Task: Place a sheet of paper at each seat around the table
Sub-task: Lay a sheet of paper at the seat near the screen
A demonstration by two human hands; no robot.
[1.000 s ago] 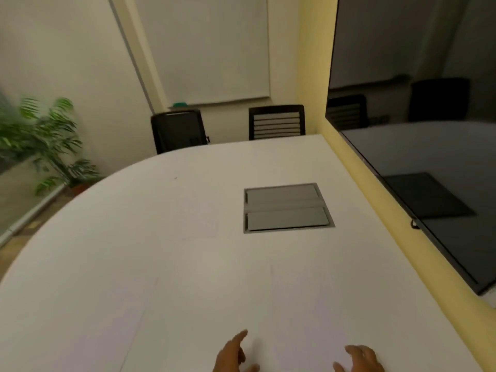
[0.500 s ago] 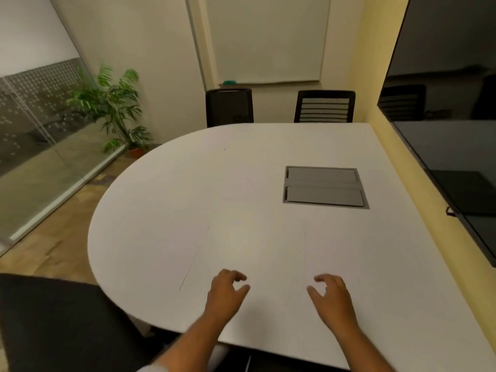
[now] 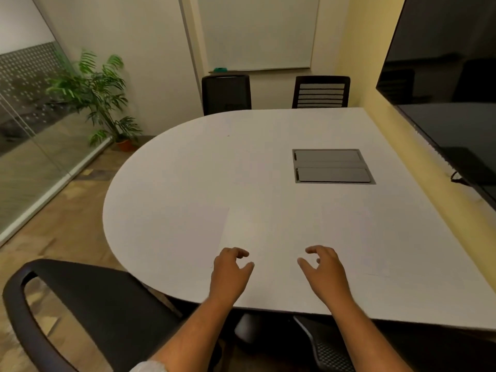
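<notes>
With both the left hand and right hand loosely curled and empty over the faint sheet of paper on the desk, square its edge to the desk's near rim.

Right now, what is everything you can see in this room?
Table: one, white, centre.
Sheets of paper: faint white outlines on the table near the hands; count unclear.
Cable box: one, grey, set in the table.
Chairs: three, black; two at the far end, one near left.
Plant: one, green, left corner.
Whiteboard: one, far wall.
Screen: one, black, right wall.
Left hand, right hand: over the table, fingers curled, holding nothing.
</notes>
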